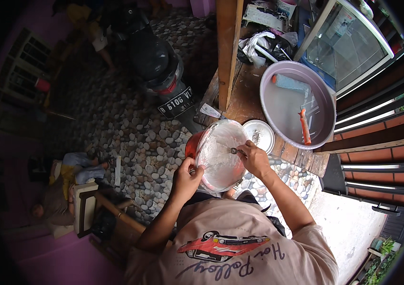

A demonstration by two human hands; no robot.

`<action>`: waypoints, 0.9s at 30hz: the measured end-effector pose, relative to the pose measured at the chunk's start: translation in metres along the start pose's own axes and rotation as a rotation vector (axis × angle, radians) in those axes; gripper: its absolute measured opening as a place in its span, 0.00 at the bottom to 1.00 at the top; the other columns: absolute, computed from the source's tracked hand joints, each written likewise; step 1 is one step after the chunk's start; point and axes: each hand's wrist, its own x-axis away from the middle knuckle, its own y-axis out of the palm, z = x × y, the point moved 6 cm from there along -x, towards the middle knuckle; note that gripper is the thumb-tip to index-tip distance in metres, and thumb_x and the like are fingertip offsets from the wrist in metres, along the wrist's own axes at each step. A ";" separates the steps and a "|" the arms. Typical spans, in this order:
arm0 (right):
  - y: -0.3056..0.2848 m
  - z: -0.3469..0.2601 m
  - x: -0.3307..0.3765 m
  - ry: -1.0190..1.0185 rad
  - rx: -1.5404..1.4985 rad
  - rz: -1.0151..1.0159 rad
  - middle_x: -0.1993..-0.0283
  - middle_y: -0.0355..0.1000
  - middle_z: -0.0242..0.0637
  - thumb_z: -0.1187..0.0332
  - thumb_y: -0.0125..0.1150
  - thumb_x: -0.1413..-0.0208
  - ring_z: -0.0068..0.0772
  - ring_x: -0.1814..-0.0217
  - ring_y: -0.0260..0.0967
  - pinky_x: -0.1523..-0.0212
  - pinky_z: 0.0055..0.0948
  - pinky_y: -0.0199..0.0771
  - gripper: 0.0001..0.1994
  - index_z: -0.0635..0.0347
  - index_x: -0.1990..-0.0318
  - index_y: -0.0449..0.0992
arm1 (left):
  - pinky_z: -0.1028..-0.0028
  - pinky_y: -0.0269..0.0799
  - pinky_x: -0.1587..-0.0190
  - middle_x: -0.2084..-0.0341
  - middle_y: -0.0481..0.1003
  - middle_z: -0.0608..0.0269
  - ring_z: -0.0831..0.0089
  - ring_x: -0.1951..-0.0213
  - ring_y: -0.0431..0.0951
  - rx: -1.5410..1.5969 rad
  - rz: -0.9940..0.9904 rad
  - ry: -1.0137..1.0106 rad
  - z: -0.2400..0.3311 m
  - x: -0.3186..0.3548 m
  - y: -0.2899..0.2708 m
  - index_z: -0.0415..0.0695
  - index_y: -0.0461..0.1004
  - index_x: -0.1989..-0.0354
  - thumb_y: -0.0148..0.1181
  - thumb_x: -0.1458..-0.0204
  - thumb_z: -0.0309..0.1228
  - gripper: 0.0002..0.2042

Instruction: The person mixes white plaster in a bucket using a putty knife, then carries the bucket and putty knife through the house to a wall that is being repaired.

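Note:
My left hand (186, 179) grips the near left rim of a red bucket (218, 159), its fingers closed around the edge. Whitish residue coats the bucket's inside, and its mouth is tipped toward me. Over the right side of the mouth, my right hand (255, 160) pinches a small tool with a dark, rounded end (234, 150); the fingers hide most of it, so its kind is unclear. Just beyond the bucket a round white lid (260, 136) with grey smears lies on a wooden bench (244, 107).
On the bench stands a lilac basin (264, 95) of cloudy water with a paint roller (291, 83) and its orange handle (305, 127). A wooden post (229, 52) rises beside it. A parked motorcycle (157, 66) stands on the pebbled floor. At left, a person (64, 190) is near a chair.

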 end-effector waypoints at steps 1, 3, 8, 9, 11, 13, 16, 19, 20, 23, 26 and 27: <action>0.000 0.001 0.002 -0.010 -0.016 0.001 0.60 0.72 0.41 0.67 0.60 0.47 0.47 0.64 0.74 0.62 0.40 0.76 0.09 0.57 0.60 0.79 | 0.72 0.66 0.73 0.81 0.71 0.62 0.75 0.78 0.70 -0.016 -0.006 -0.009 0.007 0.000 0.000 0.40 0.68 0.68 0.61 0.49 0.32 0.10; -0.002 -0.001 0.005 -0.020 -0.033 0.001 0.60 0.72 0.41 0.67 0.60 0.47 0.47 0.65 0.74 0.62 0.40 0.75 0.09 0.57 0.60 0.79 | 0.72 0.66 0.73 0.80 0.71 0.62 0.74 0.78 0.71 -0.033 -0.010 -0.019 0.009 0.000 -0.001 0.40 0.68 0.68 0.61 0.49 0.32 0.09; -0.022 -0.012 0.017 0.089 0.058 0.006 0.62 0.72 0.45 0.66 0.59 0.47 0.49 0.65 0.74 0.63 0.42 0.75 0.08 0.58 0.62 0.78 | 0.71 0.67 0.73 0.81 0.71 0.60 0.73 0.78 0.72 -0.029 0.003 -0.001 0.006 0.000 -0.001 0.40 0.68 0.69 0.61 0.48 0.32 0.10; -0.027 -0.015 0.019 0.089 0.058 0.009 0.62 0.72 0.45 0.66 0.59 0.47 0.49 0.65 0.74 0.63 0.42 0.75 0.08 0.58 0.62 0.78 | 0.71 0.67 0.73 0.81 0.71 0.60 0.73 0.78 0.72 -0.030 0.003 0.001 0.007 0.000 0.000 0.40 0.68 0.69 0.61 0.48 0.32 0.10; -0.028 -0.019 0.022 0.121 0.090 -0.037 0.62 0.72 0.48 0.66 0.59 0.47 0.51 0.66 0.74 0.63 0.42 0.75 0.08 0.60 0.64 0.78 | 0.71 0.65 0.74 0.83 0.69 0.61 0.74 0.79 0.70 -0.116 0.045 0.103 0.016 0.000 -0.001 0.40 0.68 0.69 0.61 0.49 0.32 0.10; -0.023 -0.015 0.025 0.141 0.087 -0.038 0.63 0.72 0.48 0.66 0.58 0.46 0.51 0.66 0.74 0.64 0.42 0.75 0.08 0.60 0.64 0.77 | 0.71 0.64 0.75 0.84 0.67 0.62 0.74 0.80 0.68 -0.114 0.045 0.087 0.017 0.001 0.001 0.40 0.68 0.70 0.61 0.49 0.32 0.10; -0.011 -0.008 0.028 0.178 0.054 -0.025 0.63 0.72 0.48 0.65 0.58 0.46 0.52 0.66 0.74 0.64 0.43 0.75 0.08 0.60 0.64 0.77 | 0.71 0.62 0.77 0.87 0.64 0.64 0.76 0.82 0.64 -0.119 0.058 0.081 0.020 0.005 0.001 0.41 0.68 0.70 0.61 0.49 0.32 0.10; 0.004 0.001 0.031 0.208 -0.004 -0.004 0.63 0.72 0.47 0.66 0.58 0.45 0.51 0.66 0.74 0.63 0.43 0.75 0.09 0.61 0.63 0.77 | 0.71 0.60 0.78 0.89 0.62 0.66 0.77 0.83 0.62 -0.095 0.058 0.061 0.018 0.006 0.002 0.41 0.67 0.71 0.62 0.49 0.32 0.10; 0.007 0.002 0.031 0.206 -0.038 0.021 0.62 0.72 0.46 0.66 0.59 0.46 0.51 0.66 0.74 0.63 0.42 0.75 0.09 0.61 0.61 0.78 | 0.72 0.59 0.79 0.89 0.61 0.67 0.77 0.84 0.61 -0.066 0.049 0.035 0.016 0.006 0.003 0.41 0.67 0.71 0.62 0.49 0.32 0.10; 0.017 0.012 0.031 0.201 -0.117 0.055 0.61 0.72 0.45 0.68 0.60 0.47 0.50 0.64 0.74 0.62 0.41 0.74 0.10 0.61 0.58 0.78 | 0.71 0.58 0.80 0.90 0.60 0.67 0.77 0.85 0.61 -0.087 0.040 0.042 0.021 0.006 0.005 0.42 0.67 0.71 0.62 0.49 0.32 0.10; 0.018 0.018 0.028 0.190 -0.193 0.045 0.60 0.72 0.46 0.68 0.59 0.46 0.51 0.62 0.74 0.60 0.41 0.74 0.11 0.62 0.57 0.77 | 0.71 0.57 0.80 0.91 0.60 0.67 0.77 0.86 0.60 -0.099 0.060 0.080 0.024 0.007 0.003 0.42 0.67 0.71 0.62 0.49 0.32 0.10; 0.017 0.019 0.027 0.185 -0.219 0.028 0.59 0.72 0.47 0.68 0.59 0.46 0.52 0.61 0.74 0.59 0.42 0.73 0.11 0.62 0.57 0.77 | 0.71 0.57 0.80 0.91 0.60 0.67 0.77 0.86 0.60 -0.099 0.060 0.082 0.024 0.007 0.003 0.42 0.67 0.71 0.62 0.49 0.32 0.10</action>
